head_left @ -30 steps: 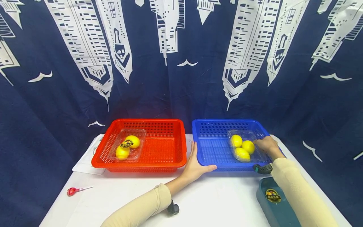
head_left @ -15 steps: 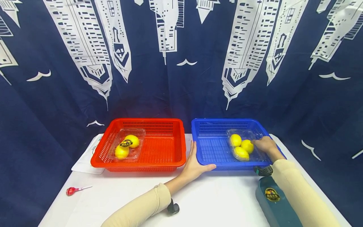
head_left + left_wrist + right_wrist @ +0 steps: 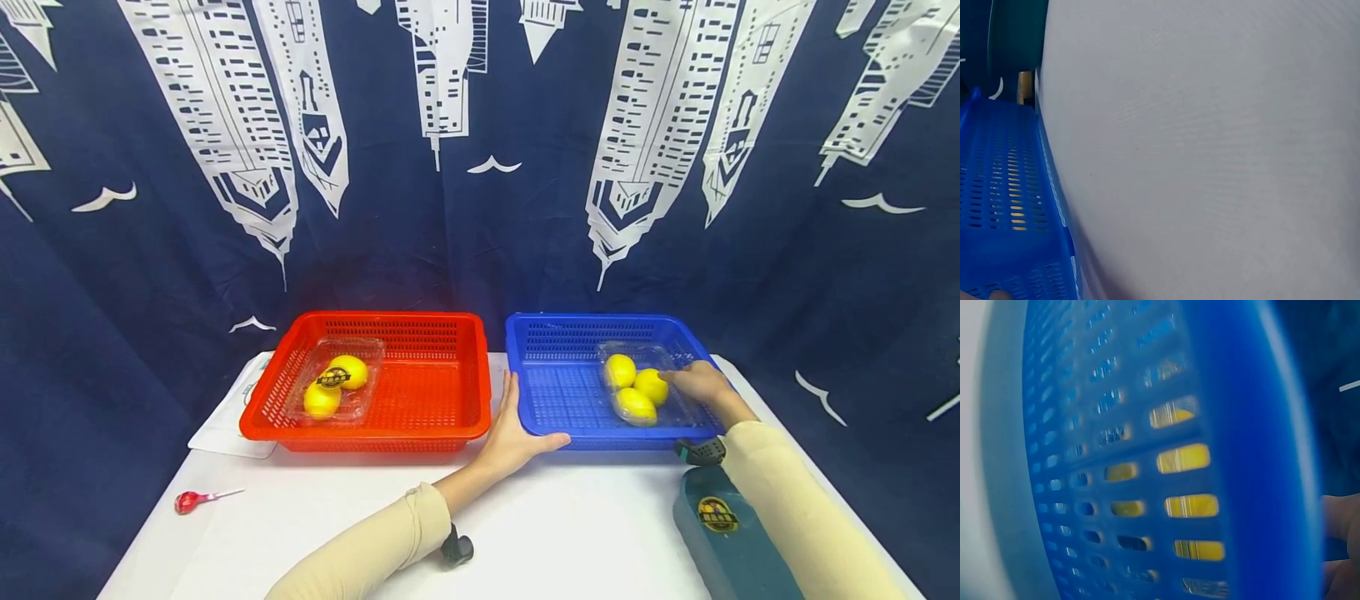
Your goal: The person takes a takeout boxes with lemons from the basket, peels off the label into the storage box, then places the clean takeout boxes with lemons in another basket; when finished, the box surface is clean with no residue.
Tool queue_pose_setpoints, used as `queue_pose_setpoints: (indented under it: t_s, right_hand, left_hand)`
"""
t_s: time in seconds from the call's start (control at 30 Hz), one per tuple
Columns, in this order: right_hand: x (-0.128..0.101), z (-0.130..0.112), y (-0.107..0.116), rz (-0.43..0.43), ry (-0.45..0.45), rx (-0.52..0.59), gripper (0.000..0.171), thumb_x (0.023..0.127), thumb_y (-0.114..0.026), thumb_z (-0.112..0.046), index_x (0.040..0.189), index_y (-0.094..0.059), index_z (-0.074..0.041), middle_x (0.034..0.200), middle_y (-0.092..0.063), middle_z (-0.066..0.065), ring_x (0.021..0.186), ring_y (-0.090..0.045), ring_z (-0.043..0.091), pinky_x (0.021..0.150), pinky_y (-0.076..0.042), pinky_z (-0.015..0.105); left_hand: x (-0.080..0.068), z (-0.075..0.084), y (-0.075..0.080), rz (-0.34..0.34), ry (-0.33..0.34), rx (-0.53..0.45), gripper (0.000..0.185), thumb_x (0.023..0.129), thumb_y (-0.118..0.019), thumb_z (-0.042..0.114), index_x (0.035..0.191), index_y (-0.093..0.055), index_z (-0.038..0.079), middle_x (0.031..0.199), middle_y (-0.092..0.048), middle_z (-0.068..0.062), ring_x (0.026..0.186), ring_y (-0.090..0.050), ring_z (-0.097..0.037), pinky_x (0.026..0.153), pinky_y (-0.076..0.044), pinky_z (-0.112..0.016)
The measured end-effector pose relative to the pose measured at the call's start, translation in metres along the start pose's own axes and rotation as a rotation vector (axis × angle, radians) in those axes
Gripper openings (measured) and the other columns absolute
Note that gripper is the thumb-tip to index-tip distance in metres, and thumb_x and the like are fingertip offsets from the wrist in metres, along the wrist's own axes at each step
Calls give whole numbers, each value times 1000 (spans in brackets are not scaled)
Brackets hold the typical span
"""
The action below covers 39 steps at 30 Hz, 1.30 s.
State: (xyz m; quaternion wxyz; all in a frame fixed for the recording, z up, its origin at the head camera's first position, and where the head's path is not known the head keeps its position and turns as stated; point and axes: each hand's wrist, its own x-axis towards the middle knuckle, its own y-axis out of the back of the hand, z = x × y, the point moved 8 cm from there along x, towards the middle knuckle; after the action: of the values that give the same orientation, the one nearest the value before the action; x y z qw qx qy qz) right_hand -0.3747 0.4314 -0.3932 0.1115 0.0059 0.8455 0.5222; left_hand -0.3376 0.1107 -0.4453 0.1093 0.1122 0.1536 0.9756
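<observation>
In the head view my left hand (image 3: 513, 437) rests at the near left corner of the blue basket (image 3: 570, 430), fingers straight along its side and thumb along the front rim. My right hand (image 3: 705, 383) reaches over the right side of this basket to a clear plastic punnet (image 3: 681, 410) with three lemons. Its thumb tip reaches the nearest lemon (image 3: 651, 387); the other fingers are mostly hidden. Through the basket slots in the right wrist view, yellow lemon (image 3: 1185, 458) shows, with two fingers (image 3: 1338, 515) at the right edge.
A red basket (image 3: 435, 434) stands to the left, with a clear punnet (image 3: 362, 408) of two lemons and a label. A lollipop (image 3: 187, 502) lies on the white table (image 3: 570, 533). At the front right, a teal bin (image 3: 731, 554) sits partly under the right sleeve.
My right hand has shifted slightly left, its thumb tip now over the nearest lemon. The punnet in the blue basket has slid a little left. My left hand keeps its place.
</observation>
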Motion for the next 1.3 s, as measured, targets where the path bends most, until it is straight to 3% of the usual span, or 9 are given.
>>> queue_pose_setpoints:
  t_s: [0.07, 0.13, 0.23, 0.3, 0.4, 0.5, 0.6, 1.07, 1.3]
  right_hand:
    - [-2, -3, 2, 18, 19, -2, 62, 95, -50, -40, 113, -60, 19, 113, -59, 38, 102, -57, 49, 87, -51, 55]
    - [-3, -7, 3, 39, 34, -8, 53, 95, -51, -39, 86, -65, 12, 85, -62, 26, 83, -58, 37, 72, -52, 45]
    - [-9, -17, 6, 79, 58, -19, 48, 94, -52, -39, 75, -63, 3, 73, -56, 12, 74, -52, 27, 61, -45, 34]
    - [-15, -25, 5, 87, 74, -19, 47, 95, -52, -39, 77, -63, 3, 73, -56, 13, 73, -52, 27, 59, -42, 33]
    - [-27, -38, 4, 96, 101, -5, 56, 96, -52, -41, 108, -64, 13, 100, -63, 29, 92, -59, 42, 71, -51, 46]
    - [-37, -50, 4, 98, 130, 11, 67, 97, -50, -44, 126, -54, 16, 123, -56, 39, 113, -53, 54, 91, -49, 59]
    - [-47, -60, 4, 122, 161, 18, 75, 97, -50, -47, 133, -45, 18, 132, -49, 39, 122, -47, 56, 96, -45, 64]
    - [-90, -111, -12, 199, 284, 111, 65, 92, -64, -40, 129, -54, 12, 114, -69, 26, 105, -66, 40, 79, -59, 44]
    - [-103, -129, -25, 183, 313, 155, 64, 90, -66, -41, 131, -56, 7, 117, -69, 23, 105, -67, 36, 79, -59, 41]
  left_hand:
    - [-1, 0, 1, 3, 11, -2, 125, 68, -87, 42, 158, -5, 15, 167, 0, -3, 152, -17, -31, 121, -23, -53]
    - [-2, 1, 1, 5, 28, -4, 125, 68, -87, 41, 158, -4, 15, 166, 2, -2, 152, -16, -30, 122, -22, -52]
    - [-3, 2, 2, 11, 45, -15, 126, 68, -88, 37, 158, -4, 13, 166, 3, -5, 152, -16, -32, 122, -21, -52]
    - [-4, 3, 2, 11, 54, -20, 125, 68, -88, 35, 158, -4, 11, 166, 3, -8, 152, -15, -32, 122, -21, -52]
    - [-6, 4, 4, 16, 59, -28, 125, 68, -88, 35, 157, -4, 7, 166, 0, -12, 151, -15, -33, 122, -20, -51]
    - [-10, 4, 5, 20, 62, -38, 124, 69, -87, 35, 157, -5, 4, 165, -4, -14, 151, -16, -33, 122, -21, -51]
    - [-15, 5, 5, 13, 64, -38, 123, 69, -87, 35, 156, -7, 3, 164, -9, -15, 151, -18, -31, 123, -21, -49]
    - [-35, 35, 21, -37, 21, 15, 119, 72, -85, 35, 156, -8, 2, 163, -15, -15, 149, -23, -34, 120, -23, -54]
    - [-43, 47, 39, -141, -22, 71, 110, 76, -81, 39, 157, -13, 8, 163, -21, -10, 134, -47, -41, 108, -44, -51]
